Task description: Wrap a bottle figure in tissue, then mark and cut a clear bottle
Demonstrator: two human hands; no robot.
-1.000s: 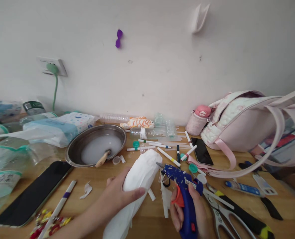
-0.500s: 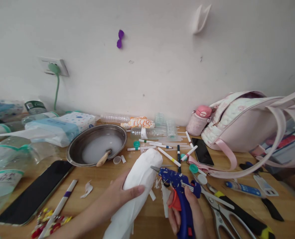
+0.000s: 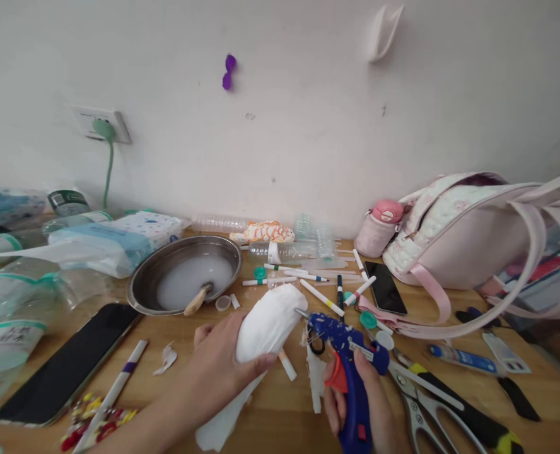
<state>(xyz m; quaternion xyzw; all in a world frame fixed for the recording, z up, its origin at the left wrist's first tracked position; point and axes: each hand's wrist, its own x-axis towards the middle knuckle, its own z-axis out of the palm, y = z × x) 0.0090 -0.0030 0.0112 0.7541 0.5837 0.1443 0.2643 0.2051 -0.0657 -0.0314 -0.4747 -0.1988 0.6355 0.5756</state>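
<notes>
My left hand (image 3: pixel 227 353) is wrapped round a white paper-covered form (image 3: pixel 270 318), thumb on its near side; a loose white flap hangs below toward the table's front. My right hand (image 3: pixel 360 397) grips a blue hot glue gun (image 3: pixel 339 337) by the handle, with fingers at its orange trigger (image 3: pixel 337 373). The metal nozzle points left and meets, or nearly meets, the right side of the white form. Whether glue is coming out cannot be made out. Beneath the gun lie torn white scraps (image 3: pixel 316 375) and a white stick-like piece (image 3: pixel 287 366).
A metal bowl (image 3: pixel 135 277) of cloudy liquid with a wooden-handled brush (image 3: pixel 197 301) stands left. Several markers (image 3: pixel 322 297), a painted fish (image 3: pixel 265 232) and cut plastic bottles lie behind. Scissors (image 3: pixel 426 410), a phone (image 3: pixel 67 366), a pink bag (image 3: pixel 460 239) and plastic bottles (image 3: pixel 10 340) surround the work.
My left hand has turned the white form, and its flap now hangs lower behind the wrist. The glue gun has shifted slightly right and stays in my right hand.
</notes>
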